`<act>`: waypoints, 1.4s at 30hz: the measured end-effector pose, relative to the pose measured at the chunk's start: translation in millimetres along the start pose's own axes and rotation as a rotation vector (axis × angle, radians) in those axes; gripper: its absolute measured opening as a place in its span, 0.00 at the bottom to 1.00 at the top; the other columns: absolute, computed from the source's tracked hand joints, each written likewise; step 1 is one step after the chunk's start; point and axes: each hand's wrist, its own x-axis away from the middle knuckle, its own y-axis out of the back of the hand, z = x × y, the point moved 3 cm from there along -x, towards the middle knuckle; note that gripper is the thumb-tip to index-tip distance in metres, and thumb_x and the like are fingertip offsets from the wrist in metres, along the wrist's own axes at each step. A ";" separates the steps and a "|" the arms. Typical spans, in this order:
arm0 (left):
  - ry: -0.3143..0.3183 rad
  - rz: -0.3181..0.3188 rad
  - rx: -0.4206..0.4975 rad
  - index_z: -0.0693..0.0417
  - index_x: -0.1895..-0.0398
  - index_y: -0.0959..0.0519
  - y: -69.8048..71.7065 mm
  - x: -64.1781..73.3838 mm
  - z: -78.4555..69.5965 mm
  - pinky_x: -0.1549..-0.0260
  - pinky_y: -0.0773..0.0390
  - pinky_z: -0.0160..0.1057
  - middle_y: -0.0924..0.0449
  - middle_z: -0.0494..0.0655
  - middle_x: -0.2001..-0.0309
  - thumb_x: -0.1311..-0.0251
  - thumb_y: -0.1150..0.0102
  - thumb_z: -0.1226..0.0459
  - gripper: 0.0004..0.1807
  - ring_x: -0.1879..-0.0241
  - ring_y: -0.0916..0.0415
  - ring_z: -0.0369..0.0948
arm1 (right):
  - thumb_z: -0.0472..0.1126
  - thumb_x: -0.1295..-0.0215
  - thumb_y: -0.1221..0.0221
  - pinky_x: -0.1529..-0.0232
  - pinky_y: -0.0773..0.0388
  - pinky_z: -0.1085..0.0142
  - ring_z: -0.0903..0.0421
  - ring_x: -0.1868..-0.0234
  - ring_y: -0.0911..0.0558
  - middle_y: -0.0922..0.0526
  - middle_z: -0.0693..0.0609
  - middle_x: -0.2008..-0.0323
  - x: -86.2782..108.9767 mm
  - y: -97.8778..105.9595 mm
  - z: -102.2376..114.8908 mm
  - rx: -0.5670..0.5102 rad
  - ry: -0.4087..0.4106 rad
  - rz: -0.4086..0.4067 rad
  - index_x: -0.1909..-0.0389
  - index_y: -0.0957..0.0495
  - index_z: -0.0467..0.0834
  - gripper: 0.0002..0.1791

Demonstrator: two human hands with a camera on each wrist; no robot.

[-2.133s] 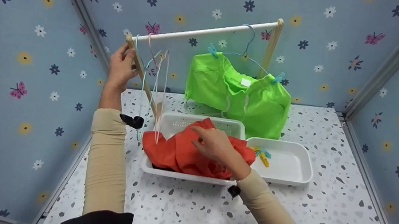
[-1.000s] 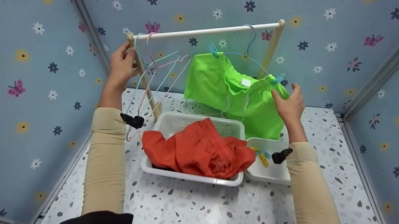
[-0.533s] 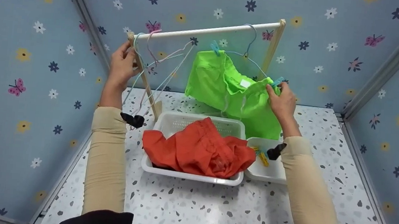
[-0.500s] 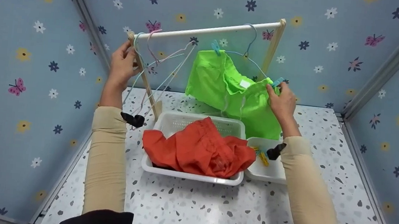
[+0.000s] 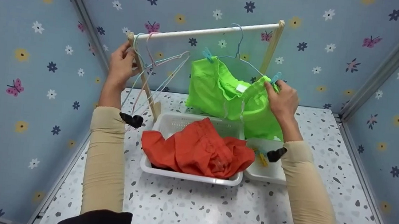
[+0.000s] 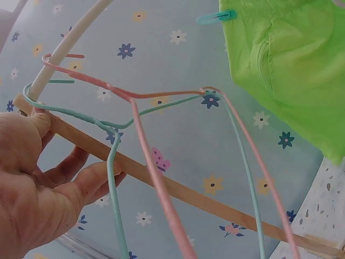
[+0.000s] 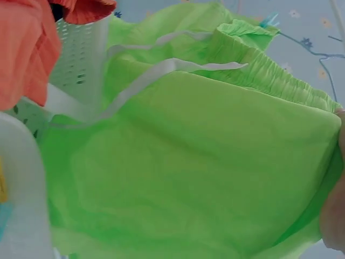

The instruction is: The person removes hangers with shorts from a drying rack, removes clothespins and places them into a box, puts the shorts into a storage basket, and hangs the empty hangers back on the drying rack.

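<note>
My left hand (image 5: pixel 120 66) grips the left wooden post (image 5: pixel 148 91) of a small clothes rack, just under its white rail (image 5: pixel 196 32). Bright green drawstring shorts (image 5: pixel 207 87) hang from a blue wire hanger (image 5: pixel 239 44), held by one blue clothespin (image 5: pixel 208 55) at the left and another (image 5: pixel 276 77) at the right. With thumb and fingers, my right hand (image 5: pixel 283 101) pinches the right end of the waistband beside that second clothespin. The right wrist view shows only part of this hand. A pink hanger (image 6: pixel 156 178) and a teal hanger (image 6: pixel 112 172) dangle near my left hand.
A white basket (image 5: pixel 193 177) in front of the rack holds a red garment (image 5: pixel 196 148) draped over its rim. To its right, a white tray (image 5: pixel 266 177) contains yellow clothespins (image 5: pixel 263 160) and is partly covered by my right arm. Flower-patterned walls enclose the speckled table.
My right hand has gone from above the red garment to the shorts' right corner and taken hold. Hanger and shorts have slid slightly left along the rail. The pink and teal hangers have swung.
</note>
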 end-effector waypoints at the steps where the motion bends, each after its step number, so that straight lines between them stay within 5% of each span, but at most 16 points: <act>1: 0.000 -0.001 -0.002 0.29 0.29 0.36 0.2 0.3 -0.6 0.43 0.30 0.49 0.32 0.49 0.37 0.27 0.55 0.53 0.24 0.44 0.31 0.52 | 0.62 0.34 0.43 0.76 0.41 0.60 0.50 0.76 0.31 0.21 0.43 0.74 0.0 3.4 3.6 0.008 0.002 -0.001 0.73 0.25 0.40 0.26; 11: 0.022 0.007 0.040 0.31 0.29 0.37 1.1 -0.7 2.0 0.42 0.31 0.49 0.34 0.49 0.35 0.30 0.53 0.51 0.26 0.41 0.32 0.53 | 0.61 0.35 0.42 0.75 0.38 0.60 0.48 0.75 0.26 0.15 0.41 0.67 2.8 27.5 24.5 0.046 -0.019 -0.024 0.65 0.18 0.39 0.26; 22: -0.037 0.015 0.002 0.34 0.28 0.38 1.0 -3.4 5.8 0.43 0.31 0.51 0.34 0.52 0.37 0.30 0.55 0.50 0.27 0.44 0.31 0.55 | 0.58 0.35 0.40 0.75 0.37 0.61 0.46 0.73 0.21 0.14 0.40 0.64 9.7 57.4 50.5 0.018 -0.025 -0.109 0.60 0.16 0.38 0.24; 28: -0.026 0.025 0.006 0.33 0.27 0.39 2.5 -1.2 2.2 0.42 0.31 0.51 0.35 0.52 0.34 0.29 0.56 0.50 0.27 0.41 0.33 0.55 | 0.56 0.35 0.39 0.80 0.42 0.69 0.63 0.84 0.33 0.14 0.42 0.69 22.9 84.0 78.8 0.015 0.008 -0.095 0.62 0.16 0.38 0.23; 34: -0.018 0.013 -0.011 0.32 0.28 0.38 2.3 -1.8 5.6 0.41 0.32 0.51 0.35 0.50 0.34 0.30 0.55 0.49 0.27 0.41 0.33 0.54 | 0.57 0.37 0.38 0.81 0.41 0.65 0.57 0.84 0.34 0.18 0.46 0.77 32.7 92.9 80.4 -0.014 0.021 -0.082 0.65 0.15 0.40 0.22; 42: -0.015 0.005 -0.021 0.30 0.28 0.39 1.6 -1.9 3.5 0.41 0.32 0.51 0.35 0.48 0.34 0.30 0.55 0.48 0.28 0.41 0.33 0.54 | 0.57 0.38 0.37 0.84 0.45 0.69 0.61 0.86 0.39 0.28 0.52 0.85 48.6 101.2 93.0 -0.115 0.058 -0.055 0.72 0.16 0.40 0.22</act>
